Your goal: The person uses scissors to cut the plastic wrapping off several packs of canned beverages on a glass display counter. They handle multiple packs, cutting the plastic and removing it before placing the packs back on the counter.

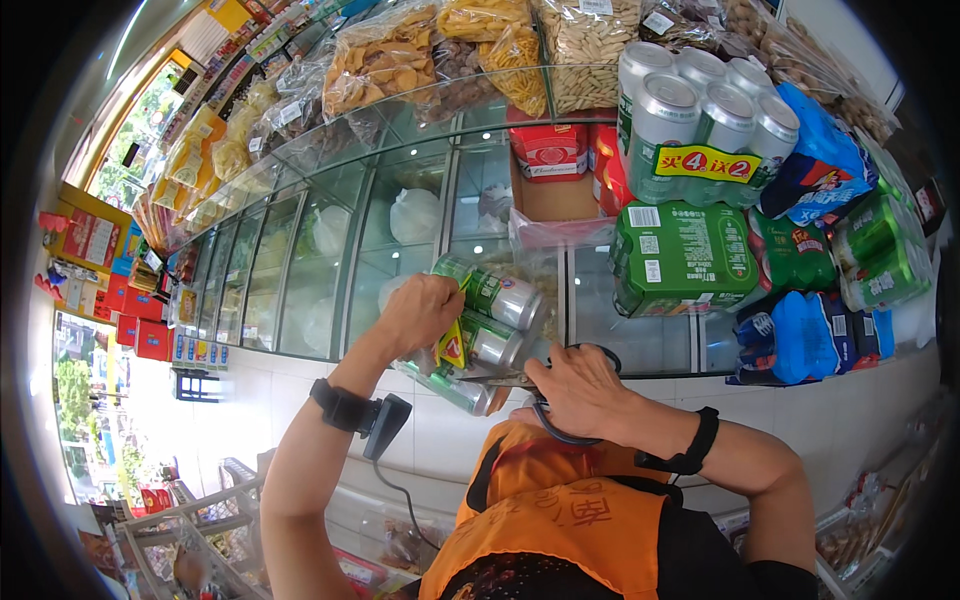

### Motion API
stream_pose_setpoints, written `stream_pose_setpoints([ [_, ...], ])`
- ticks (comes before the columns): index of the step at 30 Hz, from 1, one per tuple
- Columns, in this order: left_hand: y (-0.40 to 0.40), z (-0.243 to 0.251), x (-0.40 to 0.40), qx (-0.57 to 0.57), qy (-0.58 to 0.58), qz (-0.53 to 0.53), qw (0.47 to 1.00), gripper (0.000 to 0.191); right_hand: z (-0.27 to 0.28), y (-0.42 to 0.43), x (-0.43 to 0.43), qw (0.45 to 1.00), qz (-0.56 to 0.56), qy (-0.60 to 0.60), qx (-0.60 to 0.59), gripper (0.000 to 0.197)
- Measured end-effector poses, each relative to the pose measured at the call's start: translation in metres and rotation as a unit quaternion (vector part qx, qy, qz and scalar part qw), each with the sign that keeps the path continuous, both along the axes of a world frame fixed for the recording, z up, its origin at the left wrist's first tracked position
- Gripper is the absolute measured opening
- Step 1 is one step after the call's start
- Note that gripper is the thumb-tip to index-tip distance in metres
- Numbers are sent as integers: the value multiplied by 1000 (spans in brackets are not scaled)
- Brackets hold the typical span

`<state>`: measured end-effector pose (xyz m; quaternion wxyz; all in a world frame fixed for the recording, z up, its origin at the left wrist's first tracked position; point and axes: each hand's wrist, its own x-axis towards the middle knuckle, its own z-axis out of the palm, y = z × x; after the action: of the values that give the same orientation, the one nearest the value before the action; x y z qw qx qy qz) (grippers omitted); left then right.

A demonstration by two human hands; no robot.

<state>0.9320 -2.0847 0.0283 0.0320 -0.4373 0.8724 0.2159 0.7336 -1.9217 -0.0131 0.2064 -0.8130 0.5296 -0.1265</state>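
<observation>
My left hand (421, 313) grips one end of a plastic-wrapped pack of green and silver beer cans (487, 339), beside its yellow promotional label (453, 343). The cans lie on their sides at the front edge of the glass-topped counter. In my right hand (581, 386) is a pair of scissors with large dark handles (559, 433). Their metal blades (499, 380) point left and lie across the near cans; whether they cut into the wrap cannot be made out.
On the counter's right stand an upright wrapped six-pack (701, 124), a green beer carton (682, 251) and blue can packs (814, 334). An open cardboard tray (555, 202) sits behind. Bagged snacks (382, 64) line the raised glass shelf (360, 112). A wire rack (180, 517) stands lower left.
</observation>
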Motion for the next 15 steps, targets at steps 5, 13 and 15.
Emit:
stream_pose_setpoints([
  [5,-1,6,-5,7,-5,5,1000,26,-2,1,19,999,-13,26,-31,57],
  [13,-11,6,-5,36,-39,-10,999,23,1,12,26,998,-5,48,-48,56],
  [15,-14,1,-5,27,-38,-30,998,21,-5,10,31,997,-4,46,-61,56],
])
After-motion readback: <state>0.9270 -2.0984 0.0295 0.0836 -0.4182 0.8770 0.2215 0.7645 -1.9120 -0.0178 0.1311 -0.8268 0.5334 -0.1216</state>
